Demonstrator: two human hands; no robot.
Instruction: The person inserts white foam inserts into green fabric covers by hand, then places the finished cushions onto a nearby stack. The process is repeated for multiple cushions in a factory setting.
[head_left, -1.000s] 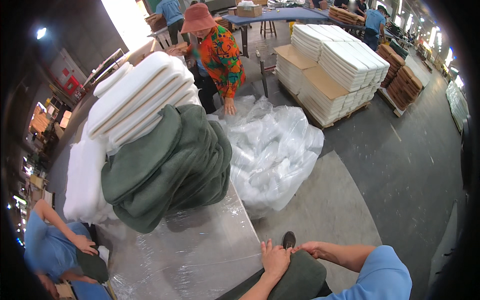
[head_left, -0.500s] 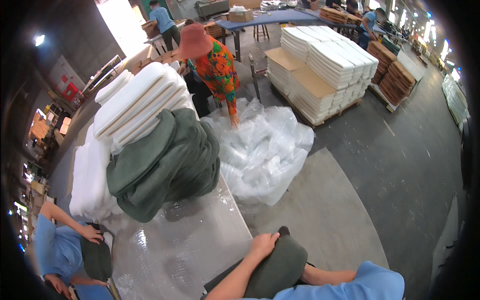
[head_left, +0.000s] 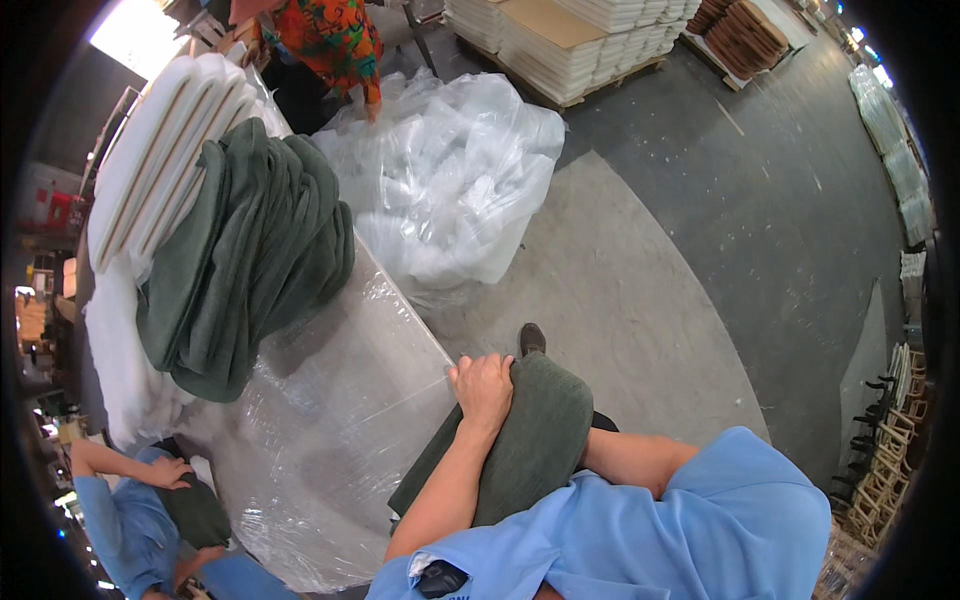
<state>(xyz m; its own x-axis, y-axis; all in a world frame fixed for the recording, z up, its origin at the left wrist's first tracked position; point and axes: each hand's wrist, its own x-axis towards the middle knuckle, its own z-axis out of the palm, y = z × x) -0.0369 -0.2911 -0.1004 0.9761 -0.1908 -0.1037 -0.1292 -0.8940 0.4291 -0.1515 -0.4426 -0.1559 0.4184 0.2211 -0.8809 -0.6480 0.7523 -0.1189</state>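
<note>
A dark green padded fabric piece (head_left: pixel 540 430), rounded at its far end like a cushion cover, rests against my body. My left hand (head_left: pixel 484 392) grips its left edge, fingers curled over beside the table's edge. My right forearm (head_left: pixel 640 460) passes behind the piece on the other side; the right hand itself is hidden there. More green fabric lies under my left forearm. On the plastic-wrapped table (head_left: pixel 330 420), a heap of similar dark green covers (head_left: pixel 250 250) leans on stacked white foam pads (head_left: pixel 165 150).
A large bag of clear plastic (head_left: pixel 450 190) stands on the floor beyond the table, with a co-worker's hand (head_left: pixel 373 108) at it. At lower left another person in blue (head_left: pixel 130 520) holds a green piece. Pallets of white pads (head_left: pixel 550 50) stand farther off; chair frames (head_left: pixel 890 450) line the right.
My view has tilted down, so the table and bag sit higher and more left in it. My left hand still grips the green piece, its fingers now closer to the table's edge.
</note>
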